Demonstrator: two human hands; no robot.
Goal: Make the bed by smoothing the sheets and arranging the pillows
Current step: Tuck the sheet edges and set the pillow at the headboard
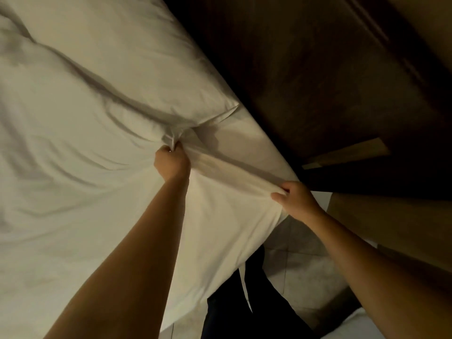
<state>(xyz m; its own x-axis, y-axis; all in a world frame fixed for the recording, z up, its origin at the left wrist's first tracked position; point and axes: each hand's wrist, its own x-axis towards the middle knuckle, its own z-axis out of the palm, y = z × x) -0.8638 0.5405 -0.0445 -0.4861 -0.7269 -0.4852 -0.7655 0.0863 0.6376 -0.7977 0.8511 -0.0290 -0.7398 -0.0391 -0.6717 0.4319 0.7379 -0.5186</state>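
A white sheet (73, 192) covers the bed, wrinkled toward the left. A white pillow (122, 69) lies at the head of the bed, along the dark headboard. My left hand (172, 162) is closed on a bunch of sheet just below the pillow's near corner. My right hand (297, 198) pinches the sheet's edge at the bed's corner, and the cloth is stretched taut in a fold between the two hands. Below the hands the sheet hangs over the side of the mattress.
A dark wooden headboard (318, 81) runs diagonally along the bed's upper right. Beside it is wooden furniture (391, 223) close to my right arm. Pale floor tiles (300, 272) and my dark trousers (244, 309) show below. Another white surface (381, 326) is at the bottom right.
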